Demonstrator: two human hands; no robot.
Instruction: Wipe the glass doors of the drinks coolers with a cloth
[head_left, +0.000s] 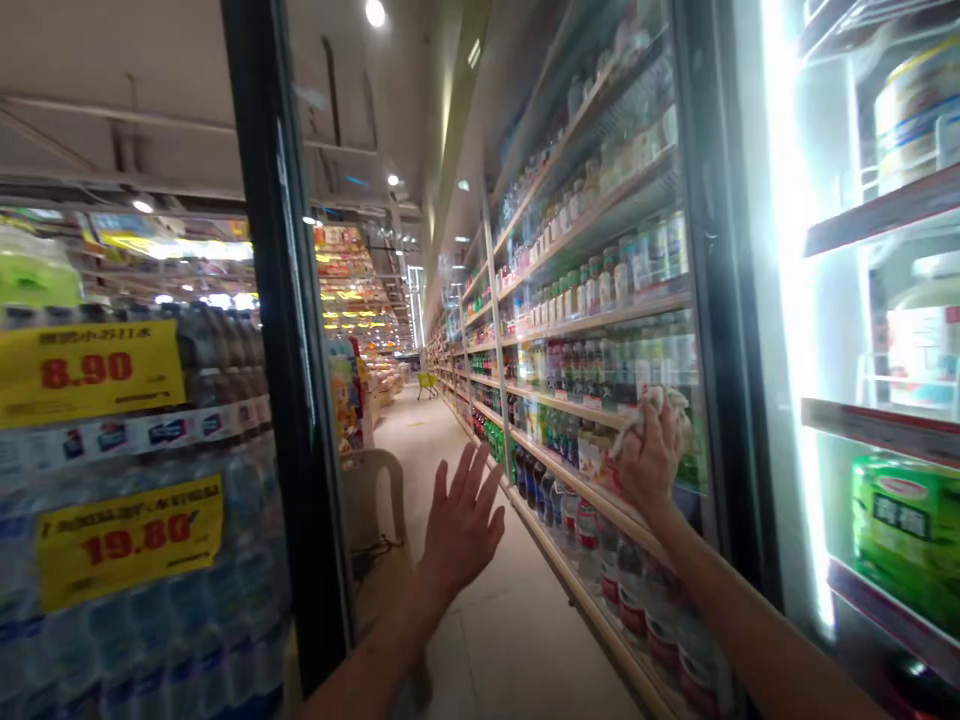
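A glass cooler door with a black frame stands swung open in front of me, and the aisle shows through its pane. My right hand is closed on a pale, crumpled cloth and presses it to the right part of the glass. My left hand is raised at the lower middle of the pane with its fingers spread and nothing in it. Whether its palm touches the glass, I cannot tell.
Lit cooler shelves at right hold a green pack and a white-capped bottle. Stacked bottled water with yellow price signs stands at left. Beyond the glass are a beige chair, drink shelves and a yellow cart.
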